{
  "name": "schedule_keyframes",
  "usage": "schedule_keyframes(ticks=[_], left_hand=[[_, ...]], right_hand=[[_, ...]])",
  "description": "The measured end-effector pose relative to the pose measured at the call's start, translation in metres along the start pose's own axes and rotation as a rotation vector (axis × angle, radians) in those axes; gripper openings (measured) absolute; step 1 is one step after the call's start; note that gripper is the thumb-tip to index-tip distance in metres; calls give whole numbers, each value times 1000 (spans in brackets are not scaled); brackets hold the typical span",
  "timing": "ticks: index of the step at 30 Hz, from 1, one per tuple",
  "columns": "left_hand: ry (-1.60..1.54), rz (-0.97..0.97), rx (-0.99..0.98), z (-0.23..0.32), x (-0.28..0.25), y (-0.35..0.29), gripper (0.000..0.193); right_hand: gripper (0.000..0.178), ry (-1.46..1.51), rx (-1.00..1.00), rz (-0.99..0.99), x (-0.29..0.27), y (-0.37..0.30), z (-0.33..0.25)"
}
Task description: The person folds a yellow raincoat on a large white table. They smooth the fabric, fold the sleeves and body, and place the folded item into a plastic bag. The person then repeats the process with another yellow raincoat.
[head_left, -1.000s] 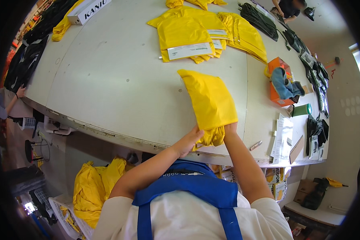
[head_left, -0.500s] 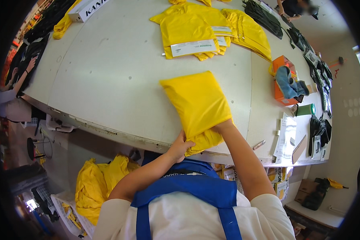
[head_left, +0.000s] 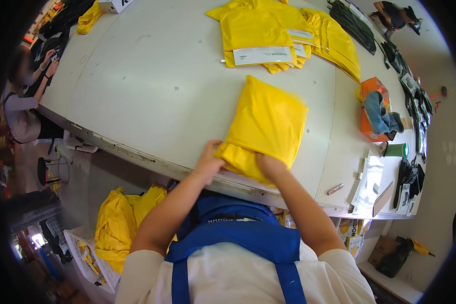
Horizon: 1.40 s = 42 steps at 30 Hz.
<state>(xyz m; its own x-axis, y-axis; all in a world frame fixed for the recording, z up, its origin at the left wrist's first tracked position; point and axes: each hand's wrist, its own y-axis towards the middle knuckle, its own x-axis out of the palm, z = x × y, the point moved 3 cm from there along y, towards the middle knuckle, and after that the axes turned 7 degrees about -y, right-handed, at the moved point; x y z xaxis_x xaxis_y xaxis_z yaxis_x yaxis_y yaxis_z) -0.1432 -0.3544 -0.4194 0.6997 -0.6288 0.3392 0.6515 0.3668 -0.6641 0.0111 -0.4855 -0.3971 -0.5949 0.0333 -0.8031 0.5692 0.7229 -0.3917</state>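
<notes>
A folded yellow garment or pouch of thin, smooth cloth [head_left: 269, 119] lies slanted over the table's near edge. My left hand [head_left: 209, 161] is closed on its lower left corner, pinching the loose cloth. My right hand [head_left: 272, 166] grips the lower edge, with its fingers tucked under a fold and hidden there. Loose cloth bunches between the two hands. Farther back lies a pile of flat yellow packets [head_left: 256, 33] with white label strips.
An orange box [head_left: 372, 126] with a blue-grey cloth [head_left: 377, 111] stands to the right, near a green roll [head_left: 396, 150] and papers [head_left: 368, 180]. Black packets [head_left: 354, 25] line the far right. Yellow cloth [head_left: 119, 218] heaps below left. Another person [head_left: 23, 109] works at the left.
The yellow garment has turned clockwise and shifted right. My left hand has moved up and left along with its corner; my right hand has moved slightly left and down. The view has shifted a little.
</notes>
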Motion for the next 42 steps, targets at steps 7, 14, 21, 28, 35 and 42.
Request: schedule_keyframes(ticks=[7,14,21,28,35,42], left_hand=[[589,203,645,82,-13,48,31],[749,118,282,52,6,6,44],[364,-152,134,24,13,-1,45],[363,-187,319,-2,33,-4,56],[609,-22,275,-2,16,29,27],[627,-224,314,34,30,15,24]], right_hand=[[54,272,-374,-284,-45,-60,-79],[54,311,-88,12,-49,58,-19],[64,460,-45,-304,-65,39,-14],[72,547,5,-502,-86,37,-16],[68,531,-36,-390,-91,27,-12],[65,523,-78,-514,-105,26,-14]])
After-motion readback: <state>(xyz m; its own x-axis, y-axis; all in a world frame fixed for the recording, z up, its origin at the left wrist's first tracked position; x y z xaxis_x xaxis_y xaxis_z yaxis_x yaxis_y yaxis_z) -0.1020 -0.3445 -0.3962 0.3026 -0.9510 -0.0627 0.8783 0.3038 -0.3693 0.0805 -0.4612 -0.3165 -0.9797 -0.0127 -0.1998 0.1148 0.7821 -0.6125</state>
